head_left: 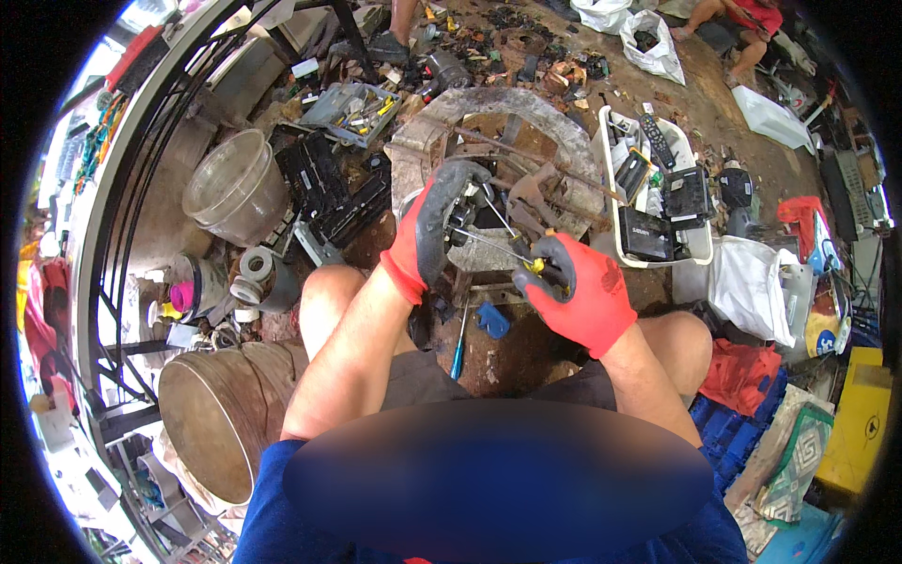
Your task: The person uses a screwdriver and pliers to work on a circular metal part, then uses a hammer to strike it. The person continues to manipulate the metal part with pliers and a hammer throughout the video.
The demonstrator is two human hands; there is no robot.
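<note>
My left hand (443, 211), in a red glove with a dark coated palm, is closed around a small silver-and-dark part (462, 209) that its fingers largely hide. My right hand (581, 287), gloved alike, grips a screwdriver (535, 266) by its yellow handle. The thin shaft points left, its tip at or very near the part; contact is unclear. A second thin metal rod (500, 212) slants beside the part, and I cannot make out what it belongs to. Both hands are over a worn grey many-sided block (554, 117) carrying a rusty metal piece (536, 199).
A white bin (707, 246) of electronics and remotes stands to the right. On the left are a clear bucket (225, 202), black casings (315, 174) and a grey tool tray (349, 115). Between my legs lie a blue-handled screwdriver (458, 357) and a blue plastic piece (491, 321). Others sit far off.
</note>
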